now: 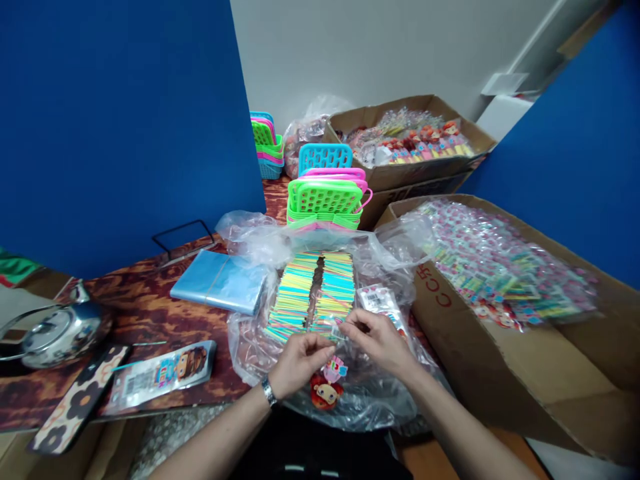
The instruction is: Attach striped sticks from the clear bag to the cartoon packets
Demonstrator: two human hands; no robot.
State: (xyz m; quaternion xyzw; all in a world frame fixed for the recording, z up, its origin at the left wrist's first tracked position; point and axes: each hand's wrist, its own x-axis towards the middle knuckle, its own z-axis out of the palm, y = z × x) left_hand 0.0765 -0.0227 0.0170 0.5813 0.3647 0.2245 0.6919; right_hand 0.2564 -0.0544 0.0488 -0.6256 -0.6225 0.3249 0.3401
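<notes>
A clear printed packet (334,370) with a red-haired doll picture hangs between my hands, its doll end pointing toward me. My left hand (303,360), with a metal-banded bracelet or watch at the wrist, pinches the packet's left side. At the packet's far end, the fingers of my right hand (377,337) are closed on its edge; whether they also hold a thin stick is too small to tell. Just beyond lie two rows of thin coloured sticks (290,293) on a spread plastic bag (250,343). Beside them, right of the rows, rests another printed packet (377,299).
Left are a blue plastic-film stack (220,280), a filled packet (163,373), a flower-patterned phone (80,403) and a metal kettle (65,330). Coloured baskets (325,197) stand behind. Cardboard boxes of packets (460,360) flank the right, with blue partitions (125,133) at both sides.
</notes>
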